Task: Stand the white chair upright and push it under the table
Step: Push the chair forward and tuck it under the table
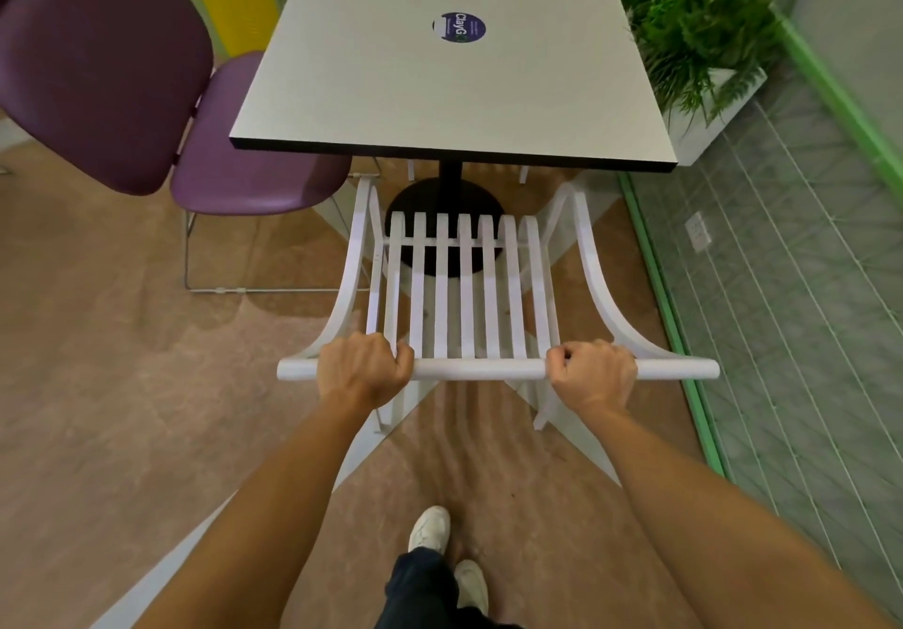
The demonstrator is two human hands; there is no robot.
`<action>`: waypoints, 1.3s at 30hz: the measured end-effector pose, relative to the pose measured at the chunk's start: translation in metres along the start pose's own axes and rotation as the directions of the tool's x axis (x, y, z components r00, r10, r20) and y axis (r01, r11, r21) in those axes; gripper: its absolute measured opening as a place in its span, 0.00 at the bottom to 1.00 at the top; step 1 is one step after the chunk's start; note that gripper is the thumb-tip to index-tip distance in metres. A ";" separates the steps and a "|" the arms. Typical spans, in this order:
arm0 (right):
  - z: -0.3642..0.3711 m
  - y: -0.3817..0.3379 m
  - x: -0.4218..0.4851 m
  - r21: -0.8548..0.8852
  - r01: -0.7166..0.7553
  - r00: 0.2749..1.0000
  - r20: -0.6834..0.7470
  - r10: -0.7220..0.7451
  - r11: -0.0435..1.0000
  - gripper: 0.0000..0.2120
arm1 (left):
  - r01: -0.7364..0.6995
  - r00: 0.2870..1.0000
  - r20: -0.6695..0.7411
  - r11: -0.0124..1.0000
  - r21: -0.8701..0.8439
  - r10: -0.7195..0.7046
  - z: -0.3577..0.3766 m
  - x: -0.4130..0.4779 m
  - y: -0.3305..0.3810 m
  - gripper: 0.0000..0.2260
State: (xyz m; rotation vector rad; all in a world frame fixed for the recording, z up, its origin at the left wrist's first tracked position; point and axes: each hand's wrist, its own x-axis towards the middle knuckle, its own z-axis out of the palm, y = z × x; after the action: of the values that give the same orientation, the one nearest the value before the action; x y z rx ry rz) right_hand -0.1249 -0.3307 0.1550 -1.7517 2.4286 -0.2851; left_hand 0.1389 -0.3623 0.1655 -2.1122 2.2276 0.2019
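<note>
While both hands grip its top rail, the white chair [466, 296] stands upright at the near edge of the table [391, 90], facing it. Left hand [364, 368] is closed around the rail left of centre, fingers curled over the top; right hand [593, 370] is closed around it right of centre, same wrap. Both arms extended forward.

Chair details: all white, painted look. Top rail is a round horizontal bar that sticks out past both hands. Seven flat vertical slats run down from the rail to a crosspiece — evenly spaced, floor and table base visible through the gaps. Two curved armrests sweep from the rail ends forward and inward toward the table. Rear legs show below the rail, angled toward the floor.

Position: front ends of the armrests sit right at the table's dark near edge; whether the seat is under the top I cannot tell — the backrest hides it. The table's black pedestal base [444, 208] is directly ahead of the slats.

Table is square, light grey top, with a round blue sticker [459, 27] near its middle. A purple padded chair [146, 90] sits to the left, its seat tucked partly under the table's left side. Green plants in a white planter [703, 42] on the right. A white shoe [428, 528] on the brown floor below.
</note>
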 end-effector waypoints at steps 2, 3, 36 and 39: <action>0.000 -0.004 0.005 -0.001 -0.005 1.000 -0.006 0.005 1.000 0.16 | -0.006 1.000 -0.012 1.000 -0.007 0.006 -0.001 0.008 -0.001 0.22; -0.001 -0.006 0.008 -0.004 -0.012 1.000 -0.003 0.012 1.000 0.16 | -0.008 1.000 -0.019 1.000 -0.016 0.008 -0.002 0.013 -0.001 0.22; -0.005 -0.002 0.019 -0.024 -0.035 0.994 0.106 0.038 0.999 0.16 | 0.001 1.000 -0.026 0.997 -0.076 -0.003 0.003 0.021 0.003 0.20; -0.006 -0.002 0.016 -0.020 -0.037 0.994 0.100 0.039 0.999 0.16 | 0.011 1.000 -0.024 0.997 -0.081 -0.013 0.002 0.016 0.005 0.20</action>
State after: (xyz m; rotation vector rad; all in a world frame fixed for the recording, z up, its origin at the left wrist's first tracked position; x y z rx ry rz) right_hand -0.1295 -0.3461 0.1613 -1.6817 2.3982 -0.1681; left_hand 0.1331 -0.3773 0.1613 -2.1799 2.2564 0.2712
